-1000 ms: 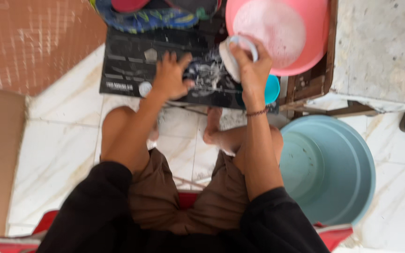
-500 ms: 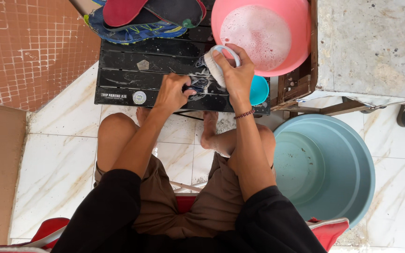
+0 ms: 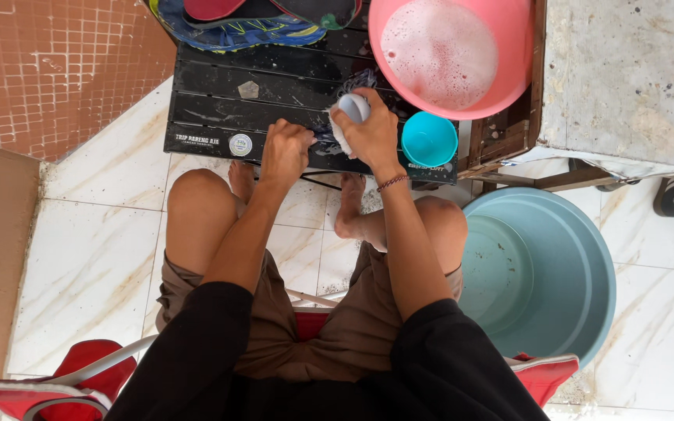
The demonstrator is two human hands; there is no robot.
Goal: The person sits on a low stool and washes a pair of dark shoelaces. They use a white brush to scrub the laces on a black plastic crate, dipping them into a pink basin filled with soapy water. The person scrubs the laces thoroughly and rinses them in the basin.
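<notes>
Surface: low black slatted surface [image 3: 220,93] sitting on white marbled floor tiles [image 3: 95,257] | right hand [image 3: 368,132] gripping white shoe [image 3: 350,109] | left hand [image 3: 286,152] lying curled, grasp unclear.

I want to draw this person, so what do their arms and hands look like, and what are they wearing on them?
Both arms wear black sleeves pushed up near the elbows, leaving the forearms bare. The left hand has nothing on it: no glove, ring or watch that shows. The right hand is also gloveless, but a thin beaded bracelet circles its wrist. No marks show on either arm.
</notes>
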